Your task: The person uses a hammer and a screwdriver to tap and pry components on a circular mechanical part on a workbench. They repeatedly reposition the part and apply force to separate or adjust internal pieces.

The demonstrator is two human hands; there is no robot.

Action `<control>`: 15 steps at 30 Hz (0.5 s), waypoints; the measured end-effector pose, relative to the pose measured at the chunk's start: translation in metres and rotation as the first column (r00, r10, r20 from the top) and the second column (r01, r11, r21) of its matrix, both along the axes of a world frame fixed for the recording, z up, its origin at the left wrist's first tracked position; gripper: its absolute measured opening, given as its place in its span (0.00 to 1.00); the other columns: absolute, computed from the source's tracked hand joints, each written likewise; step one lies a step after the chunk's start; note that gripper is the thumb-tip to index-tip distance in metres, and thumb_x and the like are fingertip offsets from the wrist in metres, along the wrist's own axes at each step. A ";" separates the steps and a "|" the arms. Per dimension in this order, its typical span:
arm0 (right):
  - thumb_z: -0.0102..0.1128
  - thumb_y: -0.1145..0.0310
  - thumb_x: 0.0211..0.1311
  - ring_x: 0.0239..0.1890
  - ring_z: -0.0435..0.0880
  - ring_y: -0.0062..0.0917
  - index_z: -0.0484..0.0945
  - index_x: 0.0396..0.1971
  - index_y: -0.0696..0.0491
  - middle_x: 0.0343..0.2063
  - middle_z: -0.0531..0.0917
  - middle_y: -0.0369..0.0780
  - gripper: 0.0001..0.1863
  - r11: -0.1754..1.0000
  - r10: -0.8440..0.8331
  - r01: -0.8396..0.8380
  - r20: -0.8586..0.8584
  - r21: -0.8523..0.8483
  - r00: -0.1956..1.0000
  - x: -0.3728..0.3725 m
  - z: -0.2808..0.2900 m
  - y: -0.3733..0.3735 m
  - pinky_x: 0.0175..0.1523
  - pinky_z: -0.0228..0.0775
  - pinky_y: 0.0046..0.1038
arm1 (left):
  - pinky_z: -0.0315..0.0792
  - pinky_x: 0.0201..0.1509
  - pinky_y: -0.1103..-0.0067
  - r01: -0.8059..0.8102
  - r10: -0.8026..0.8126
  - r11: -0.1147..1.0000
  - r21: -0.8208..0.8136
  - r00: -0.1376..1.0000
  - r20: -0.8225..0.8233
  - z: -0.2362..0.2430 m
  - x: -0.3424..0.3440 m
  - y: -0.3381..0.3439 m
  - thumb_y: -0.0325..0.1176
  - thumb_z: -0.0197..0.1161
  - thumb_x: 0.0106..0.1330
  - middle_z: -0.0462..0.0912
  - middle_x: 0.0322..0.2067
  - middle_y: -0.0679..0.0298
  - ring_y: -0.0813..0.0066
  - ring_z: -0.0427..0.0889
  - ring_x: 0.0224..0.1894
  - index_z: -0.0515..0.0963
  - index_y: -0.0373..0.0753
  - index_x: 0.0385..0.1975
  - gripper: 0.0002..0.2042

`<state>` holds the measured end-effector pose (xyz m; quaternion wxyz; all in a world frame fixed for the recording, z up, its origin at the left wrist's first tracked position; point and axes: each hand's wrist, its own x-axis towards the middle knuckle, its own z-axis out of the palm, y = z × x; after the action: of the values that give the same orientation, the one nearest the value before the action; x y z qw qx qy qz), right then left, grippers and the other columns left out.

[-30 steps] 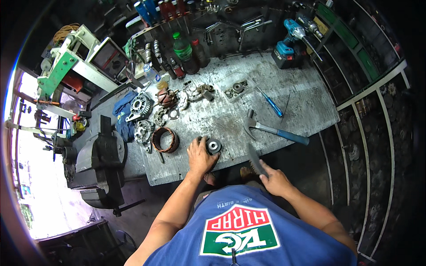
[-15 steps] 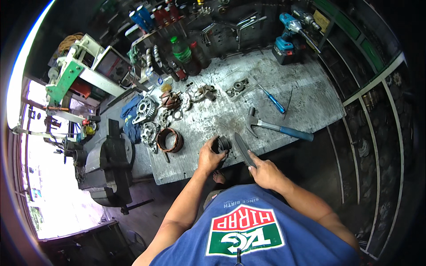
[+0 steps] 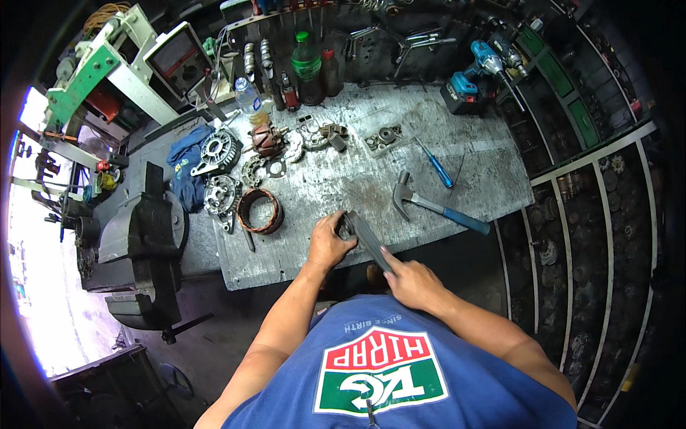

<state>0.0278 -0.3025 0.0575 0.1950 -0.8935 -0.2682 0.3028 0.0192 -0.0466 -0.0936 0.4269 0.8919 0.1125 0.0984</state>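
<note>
At the near edge of the workbench, my left hand [image 3: 327,242] is closed around a small dark grooved pulley [image 3: 346,227], which its fingers partly hide. My right hand [image 3: 416,284] grips a long flat dark file [image 3: 371,243] by its near end. The file slants up and left, with its far end over the pulley; whether they touch I cannot tell. A claw hammer [image 3: 443,208] with a blue grip lies to the right of the file. Left of my left hand sits a copper-wound stator ring [image 3: 260,211].
Alternator housings [image 3: 219,150], a rotor [image 3: 266,139] and other loose parts lie on the workbench [image 3: 343,182]. A blue screwdriver [image 3: 436,164] is at right, a cordless impact driver [image 3: 475,75] behind it. Bottles [image 3: 306,68] stand at the back. A bench vise [image 3: 143,236] is at left.
The file in my right hand has moved left, its far end now over the pulley. My left hand still holds the pulley. The view has shifted slightly.
</note>
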 end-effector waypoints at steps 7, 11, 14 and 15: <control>0.61 0.62 0.81 0.37 0.90 0.65 0.68 0.83 0.58 0.31 0.89 0.61 0.35 0.990 -0.077 0.063 0.106 0.128 0.991 0.042 -0.016 0.060 0.48 0.84 0.61 | 0.79 0.71 0.57 0.025 -0.026 0.999 -0.024 1.000 -0.007 -0.006 0.001 0.003 0.40 0.87 0.54 0.90 0.56 0.45 0.42 0.87 0.60 0.84 0.33 0.65 0.37; 0.62 0.61 0.81 0.38 0.91 0.62 0.68 0.84 0.53 0.32 0.88 0.62 0.36 0.994 -0.066 0.050 0.159 0.098 0.985 0.050 -0.028 0.080 0.47 0.84 0.60 | 0.80 0.70 0.59 0.044 -0.045 0.998 0.045 0.999 0.013 -0.005 0.002 0.006 0.39 0.87 0.52 0.90 0.53 0.46 0.43 0.87 0.58 0.85 0.33 0.65 0.38; 0.64 0.61 0.80 0.37 0.91 0.62 0.67 0.85 0.48 0.34 0.90 0.60 0.37 0.999 0.024 -0.019 0.126 -0.043 0.992 0.002 -0.009 0.014 0.50 0.85 0.61 | 0.79 0.70 0.58 0.037 -0.037 0.999 0.006 0.999 -0.001 -0.007 0.003 0.006 0.41 0.88 0.51 0.90 0.55 0.45 0.42 0.87 0.59 0.84 0.32 0.65 0.39; 0.64 0.61 0.80 0.38 0.92 0.62 0.69 0.85 0.48 0.33 0.90 0.61 0.37 0.993 -0.010 0.012 0.018 -0.114 1.000 -0.009 -0.003 -0.003 0.51 0.85 0.60 | 0.79 0.70 0.58 0.025 -0.025 1.000 -0.004 1.000 -0.013 -0.008 0.001 0.005 0.41 0.88 0.50 0.90 0.55 0.45 0.42 0.87 0.59 0.84 0.32 0.65 0.40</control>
<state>0.0188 -0.3059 0.0542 0.1429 -0.9072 -0.2474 0.3088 0.0203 -0.0417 -0.1013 0.4290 0.8930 0.1043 0.0871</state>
